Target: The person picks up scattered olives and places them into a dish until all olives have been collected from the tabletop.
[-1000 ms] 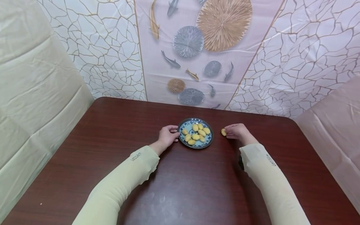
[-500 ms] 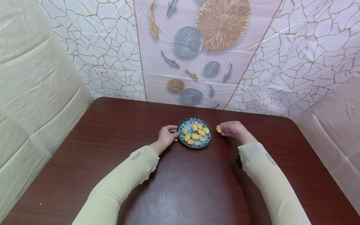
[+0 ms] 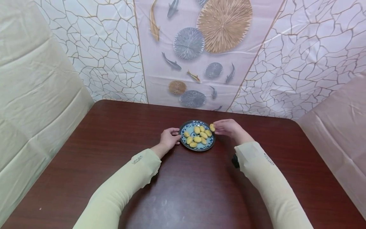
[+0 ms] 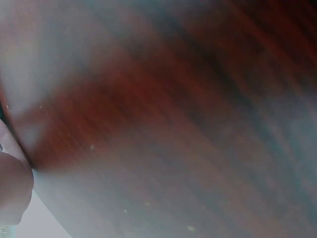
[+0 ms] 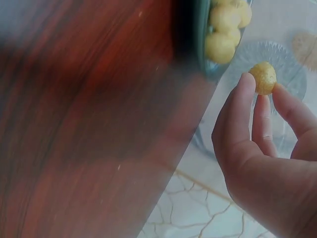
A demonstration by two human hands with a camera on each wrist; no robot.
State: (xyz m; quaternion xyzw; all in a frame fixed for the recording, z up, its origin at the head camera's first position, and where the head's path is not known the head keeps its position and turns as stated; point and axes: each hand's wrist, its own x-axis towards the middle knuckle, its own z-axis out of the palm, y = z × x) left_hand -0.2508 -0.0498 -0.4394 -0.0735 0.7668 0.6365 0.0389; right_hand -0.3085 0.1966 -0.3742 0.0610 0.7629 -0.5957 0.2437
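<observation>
A round blue-and-white patterned plate (image 3: pixel 188 147) sits near the table's far edge and bears several small yellow oval pieces (image 3: pixel 197 139), like baby potatoes; their exact kind is unclear. At the plate's left rim my left hand (image 3: pixel 168 138) rests its fingertips and thumb, fingers loosely extended. My right hand (image 3: pixel 230 128) pinches one more yellow oval piece (image 5: pixel 264 78) between thumb and fingertips, at the plate's upper right rim. The right wrist view has this piece held up, apart from those on the plate. Only a bit of the left hand (image 4: pixel 15 186) enters the left wrist view.
The dark reddish-brown table (image 3: pixel 183 190) stretches around the plate. Behind it hangs a patterned cloth (image 3: pixel 188 41) with fish and round leaf shapes. Pale cloth walls (image 3: pixel 37 79) stand at both sides.
My right hand has moved left with the pinched yellow oval piece, from the table right of the plate up to the plate's rim. The left hand stays at the rim.
</observation>
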